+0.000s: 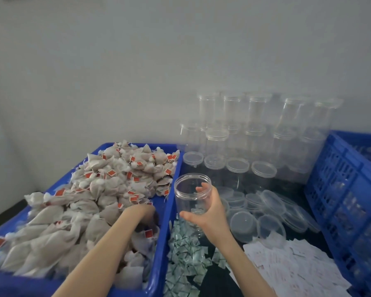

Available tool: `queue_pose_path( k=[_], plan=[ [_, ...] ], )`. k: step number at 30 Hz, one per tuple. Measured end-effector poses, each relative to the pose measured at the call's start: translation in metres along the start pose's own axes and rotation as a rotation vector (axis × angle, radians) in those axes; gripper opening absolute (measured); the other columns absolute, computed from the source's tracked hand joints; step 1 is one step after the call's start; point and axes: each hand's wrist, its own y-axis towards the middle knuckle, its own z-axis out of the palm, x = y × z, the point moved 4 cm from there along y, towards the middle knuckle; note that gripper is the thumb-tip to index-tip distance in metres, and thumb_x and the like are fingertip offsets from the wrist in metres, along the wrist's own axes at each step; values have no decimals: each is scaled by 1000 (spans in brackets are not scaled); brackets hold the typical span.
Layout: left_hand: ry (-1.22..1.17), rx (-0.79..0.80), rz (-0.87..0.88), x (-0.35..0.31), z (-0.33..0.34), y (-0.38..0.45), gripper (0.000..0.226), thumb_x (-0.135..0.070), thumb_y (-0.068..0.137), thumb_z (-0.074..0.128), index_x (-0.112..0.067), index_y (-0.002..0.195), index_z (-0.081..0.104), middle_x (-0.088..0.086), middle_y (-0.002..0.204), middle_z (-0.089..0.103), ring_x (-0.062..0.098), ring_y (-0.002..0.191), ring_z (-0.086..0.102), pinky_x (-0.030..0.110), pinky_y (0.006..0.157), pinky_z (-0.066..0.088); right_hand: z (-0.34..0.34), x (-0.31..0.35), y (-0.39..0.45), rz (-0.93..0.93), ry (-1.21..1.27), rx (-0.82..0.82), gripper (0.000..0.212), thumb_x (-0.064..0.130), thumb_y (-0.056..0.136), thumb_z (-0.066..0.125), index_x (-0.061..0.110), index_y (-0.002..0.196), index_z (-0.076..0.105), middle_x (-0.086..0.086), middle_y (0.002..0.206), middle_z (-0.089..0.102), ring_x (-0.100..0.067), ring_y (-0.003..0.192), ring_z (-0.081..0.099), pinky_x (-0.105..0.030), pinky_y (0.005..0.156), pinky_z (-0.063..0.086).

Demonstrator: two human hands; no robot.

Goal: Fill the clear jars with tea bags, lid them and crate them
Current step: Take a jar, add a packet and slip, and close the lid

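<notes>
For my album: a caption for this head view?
Right hand holds an open jar; left hand digs into tea bags.

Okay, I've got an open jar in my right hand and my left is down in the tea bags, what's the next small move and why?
Probably lift a handful of tea bags with the left hand and drop them into the clear jar. The right hand holds that jar lidless and nearly empty beside the blue bin, while the left hand is buried in the pile; whether it grips any yet is unclear.

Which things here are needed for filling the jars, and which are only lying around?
Needed: open jar in the right hand; tea bags under the left hand; loose lids; lidded jars; blue crate.

Lying around: green packets; white paper slips.
</notes>
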Motion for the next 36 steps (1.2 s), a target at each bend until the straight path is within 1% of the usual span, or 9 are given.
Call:
queue_pose_path(
  k=[3, 6, 9, 14, 20, 23, 28, 33, 36],
  plan=[
    [137, -45, 28, -9, 2, 3, 31, -21, 82, 70, -17, 113, 67, -5, 85, 64, 13, 71, 58, 24, 60, 47, 2, 0, -2, 7, -4, 8, 96, 38, 50, 91, 36, 133, 43, 20, 128, 56, 5, 122, 52, -12, 95, 41],
    [121, -60, 35, -9, 6, 8, 31, -22, 82, 70, -18, 112, 67, -4, 97, 66, 16, 85, 61, 29, 76, 51, 2, -4, -2, 14, -28, 15, 90, 29, 55, 94, 38, 130, 44, 21, 126, 57, 7, 121, 52, -11, 94, 42],
    [-9, -137, 27, -4, 1, 6, 19, -19, 81, 66, -18, 100, 64, -3, 80, 65, 14, 63, 59, 27, 58, 51, 1, -8, -2, 22, -40, 18, 88, 25, 59, 94, 39, 129, 44, 22, 125, 57, 9, 120, 51, -4, 88, 41],
    [-152, -524, 148, -6, -36, -14, 12, -25, 91, 60, -22, 86, 50, -9, 81, 56, 5, 67, 52, 16, 55, 35, 8, -13, -3, 30, -34, 36, 91, 27, 56, 94, 33, 132, 44, 18, 127, 57, 7, 122, 51, -1, 87, 40],
    [-580, -919, 350, -9, -79, -72, 14, -27, 93, 59, -25, 105, 54, -5, 85, 67, 9, 72, 67, 18, 60, 52, 16, -19, -6, 80, -48, 50, 92, 52, 42, 86, 48, 122, 41, 25, 126, 55, 18, 117, 47, -2, 86, 38],
    [-780, -950, 528, -23, -92, -105, 15, -23, 93, 59, -30, 107, 57, 0, 90, 69, 14, 76, 70, 29, 67, 59, 16, -22, -6, 92, -52, 56, 90, 49, 44, 88, 50, 121, 41, 26, 125, 55, 18, 116, 48, -2, 85, 39],
    [-881, -1009, 725, -51, -104, -147, 22, -15, 94, 59, -35, 103, 60, -9, 91, 69, 2, 74, 68, 13, 60, 52, 19, -24, -8, 80, -51, 76, 84, 36, 50, 91, 47, 119, 44, 28, 118, 57, 23, 111, 49, 3, 82, 39],
    [-908, -992, 869, -70, -101, -157, 20, -9, 93, 59, -26, 104, 61, -7, 93, 68, 5, 79, 69, 15, 63, 53, 19, -23, -9, 62, -44, 68, 84, 37, 50, 90, 47, 119, 44, 33, 115, 58, 20, 112, 50, 1, 83, 39],
    [-777, -930, 851, -76, -93, -153, 23, -12, 92, 61, -33, 101, 60, -8, 95, 67, 8, 80, 67, 21, 65, 56, 19, -21, -9, 55, -30, 61, 86, 37, 50, 90, 44, 123, 44, 36, 117, 57, 12, 117, 52, -8, 91, 43]
  ],
)
